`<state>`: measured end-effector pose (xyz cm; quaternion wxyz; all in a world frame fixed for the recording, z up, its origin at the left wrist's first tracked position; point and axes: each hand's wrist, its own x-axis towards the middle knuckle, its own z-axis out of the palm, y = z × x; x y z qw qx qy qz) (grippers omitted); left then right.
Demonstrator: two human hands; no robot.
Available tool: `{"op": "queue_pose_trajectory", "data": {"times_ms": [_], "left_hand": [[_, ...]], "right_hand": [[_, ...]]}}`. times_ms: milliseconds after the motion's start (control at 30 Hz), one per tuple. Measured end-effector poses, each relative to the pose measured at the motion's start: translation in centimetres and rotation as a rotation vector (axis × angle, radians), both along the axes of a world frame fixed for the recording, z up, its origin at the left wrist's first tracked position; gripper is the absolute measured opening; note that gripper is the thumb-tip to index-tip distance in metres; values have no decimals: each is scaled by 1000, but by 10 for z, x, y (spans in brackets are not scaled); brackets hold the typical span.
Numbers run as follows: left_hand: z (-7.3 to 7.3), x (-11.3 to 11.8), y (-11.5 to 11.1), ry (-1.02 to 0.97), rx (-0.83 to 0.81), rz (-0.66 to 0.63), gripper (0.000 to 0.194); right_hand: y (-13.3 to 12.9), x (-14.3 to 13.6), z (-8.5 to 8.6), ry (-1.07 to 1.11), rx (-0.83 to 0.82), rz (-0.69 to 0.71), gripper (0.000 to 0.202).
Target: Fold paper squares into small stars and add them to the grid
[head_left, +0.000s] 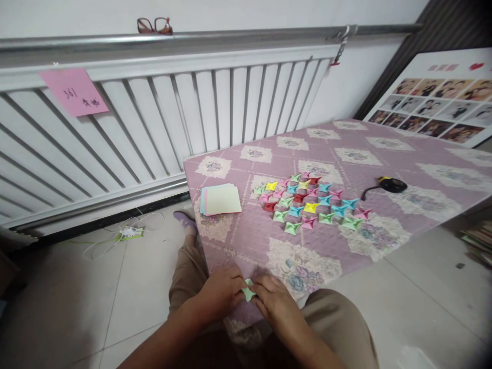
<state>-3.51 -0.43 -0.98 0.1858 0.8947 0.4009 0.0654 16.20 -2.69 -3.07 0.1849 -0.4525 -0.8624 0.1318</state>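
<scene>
Near the table's front corner, my left hand and my right hand hold a small pale green folded paper piece between them. Fingers of both hands close on its opposite sides, and its pointed tips show in the gap. Farther up the cloth lie rows of small origami pieces in green, pink, yellow, blue and red. To their left is a stack of square paper sheets, cream on top, with blue and pink edges showing beneath.
The table has a purple floral cloth. A black object with a cord or strap lies at right. Behind stands a white radiator with a pink note; glasses rest above. A power strip lies on the floor.
</scene>
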Motion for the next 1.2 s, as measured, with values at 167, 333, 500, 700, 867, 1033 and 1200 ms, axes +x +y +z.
{"op": "queue_pose_trajectory", "data": {"times_ms": [167,333,500,700,867,1033,1200], "left_hand": [[-3,-3,-5,2,16,25,16],[-18,-2,-13,4,183,37,11],[-33,-1,-16,-80,335,82,5],[-32,-2,-17,-117,347,88,8],[-33,-3,-17,-133,326,87,13],[-40,-3,-17,-147,311,104,14],[-40,-2,-18,-141,288,124,12]], "right_hand": [[-4,-3,-13,-7,133,-39,13],[-10,-6,-13,15,189,-76,11],[-13,-12,1,-20,89,-109,22],[-17,-19,-4,-117,140,-185,18],[-20,-22,-11,-124,186,-229,22],[-23,-25,-9,-147,138,-270,23],[-23,-27,-9,-69,56,-300,18]]}}
